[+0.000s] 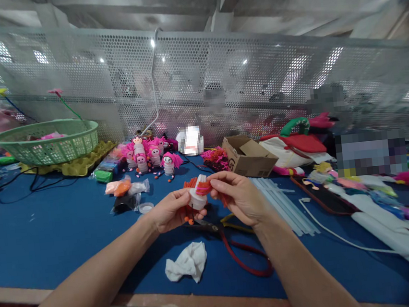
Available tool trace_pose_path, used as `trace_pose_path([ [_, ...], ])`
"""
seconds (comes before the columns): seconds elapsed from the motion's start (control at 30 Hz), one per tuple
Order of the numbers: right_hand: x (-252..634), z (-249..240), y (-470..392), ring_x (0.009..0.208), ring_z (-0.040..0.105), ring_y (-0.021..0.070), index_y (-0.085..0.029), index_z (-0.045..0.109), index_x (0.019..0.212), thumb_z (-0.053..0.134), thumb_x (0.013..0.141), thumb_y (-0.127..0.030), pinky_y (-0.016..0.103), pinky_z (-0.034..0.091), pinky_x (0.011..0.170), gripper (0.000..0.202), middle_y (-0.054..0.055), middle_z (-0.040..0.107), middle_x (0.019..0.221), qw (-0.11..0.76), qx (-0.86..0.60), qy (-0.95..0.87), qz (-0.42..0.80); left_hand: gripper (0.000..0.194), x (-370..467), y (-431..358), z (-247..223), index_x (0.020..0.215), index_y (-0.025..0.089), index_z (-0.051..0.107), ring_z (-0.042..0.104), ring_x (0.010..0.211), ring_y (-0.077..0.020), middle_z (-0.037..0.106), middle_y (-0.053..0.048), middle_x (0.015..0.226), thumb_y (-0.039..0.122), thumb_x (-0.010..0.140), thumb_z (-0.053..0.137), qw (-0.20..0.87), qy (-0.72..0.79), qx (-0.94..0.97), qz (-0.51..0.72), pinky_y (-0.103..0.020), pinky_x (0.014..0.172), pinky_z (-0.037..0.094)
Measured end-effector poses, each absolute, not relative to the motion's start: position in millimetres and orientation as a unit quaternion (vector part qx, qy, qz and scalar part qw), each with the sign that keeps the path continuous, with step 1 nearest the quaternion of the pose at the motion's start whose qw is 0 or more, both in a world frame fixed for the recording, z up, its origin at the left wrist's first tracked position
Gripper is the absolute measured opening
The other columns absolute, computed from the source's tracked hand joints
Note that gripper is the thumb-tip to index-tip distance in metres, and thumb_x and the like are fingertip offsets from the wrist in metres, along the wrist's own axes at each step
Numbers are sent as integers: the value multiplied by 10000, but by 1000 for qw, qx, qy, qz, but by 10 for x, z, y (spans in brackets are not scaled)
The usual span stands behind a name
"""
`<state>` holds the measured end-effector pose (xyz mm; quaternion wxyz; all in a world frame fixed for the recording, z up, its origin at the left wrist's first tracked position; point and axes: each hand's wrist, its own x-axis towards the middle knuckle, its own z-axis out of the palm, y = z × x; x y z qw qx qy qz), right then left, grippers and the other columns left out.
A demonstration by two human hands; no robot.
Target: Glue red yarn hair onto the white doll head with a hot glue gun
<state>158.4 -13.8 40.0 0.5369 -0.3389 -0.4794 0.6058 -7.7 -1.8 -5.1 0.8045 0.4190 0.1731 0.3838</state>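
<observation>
Box print: dark mark on the left face of an open cardboard box (pixel 251 156), too small to read; fainter marks low on its front, likewise unreadable
Other lettering: pale marks on a curved green piece (pixel 295 126) at the right rear, perhaps letters, though blur leaves this uncertain
Finished dolls: cluster of pink-haired dolls (pixel 140 156) with pale ringed bodies and small orange feet, behind the hands on the blue tabletop (pixel 72 243)
Left rear: green oval basket (pixel 54 149) on a yellow egg-tray-like sheet (pixel 77 166)
Packets: orange, white and black packets (pixel 121 186), left of the hands, a small clear round lid (pixel 146 208) beside them
Right side: translucent sticks (pixel 285 208) laid side by side, near a white cable (pixel 338 242)
Under the hands: scissors (pixel 249 265) with red and yellow handles, partly hidden by the fingers and right wrist
Near edge: crumpled white tissue (pixel 186 263)
White doll piece (pixel 197 201): held between both hands above the tabletop, orange-red strands behind it, orange beads hanging below
Left hand (pixel 175 208): palm partly up, fingers curled under and closed around the white doll piece, thumb at its side
Right hand (pixel 235 194): thumb and forefinger pinched on the orange-and-pink band (pixel 203 188) at its top, other fingers loosely bent
</observation>
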Motion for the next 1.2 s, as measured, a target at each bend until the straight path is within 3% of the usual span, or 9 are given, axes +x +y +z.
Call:
trace_pose_path([
  [0.27,1610,398,-164,466,519,40,-175,672,673,751,554,-261,132,372,438,167,-31,602,500,522,-332,-489,616,456,-78,-63,-31,907,127,642,624,636,-153,651,-59,783,366,533,749,794,178,431,390,-249,605,459],
  [0.4,1631,409,-169,481,524,43,-186,673,692,741,571,-263,146,398,466,159,-35,607,532,508,-318,-514,614,455,-75,-84,-6,933,147,630,629,633,-163,657,-62,766,341,540,752,770,206,447,406,-215,519,424],
  [0.53,1643,406,-136,576,562,73,-197,665,777,705,620,-312,199,451,567,199,-19,643,659,541,-338,-542,546,477,-49,-93,28,909,146,629,628,623,-163,667,-56,723,310,488,783,741,217,442,455,-219,530,424],
  [0.63,1645,388,-114,758,593,117,-202,645,874,657,679,-338,250,464,709,237,12,662,818,580,-363,-578,446,463,-28,-90,41,874,133,634,621,594,-146,664,-47,684,293,469,792,721,233,433,489,-232,580,439],
  [0.73,1625,364,-132,845,582,130,-225,608,966,622,721,-326,268,457,766,265,19,641,933,570,-341,-619,419,459,-16,-88,39,869,132,636,626,611,-152,662,-42,714,283,464,793,714,248,422,501,-249,615,451],
  [0.87,1562,329,-179,796,573,120,-240,586,983,608,738,-305,253,460,735,255,-1,614,854,559,-332,-641,408,437,-13,-94,44,857,134,640,632,634,-162,659,-40,745,260,468,792,718,253,410,502,-290,675,461],
  [1.2,1485,269,-170,719,560,98,-243,556,981,598,748,-275,227,452,669,239,-17,584,796,571,-301,-617,449,429,5,-109,52,850,129,635,608,600,-147,658,-38,685,268,474,789,728,241,410,494,-270,620,448],
])
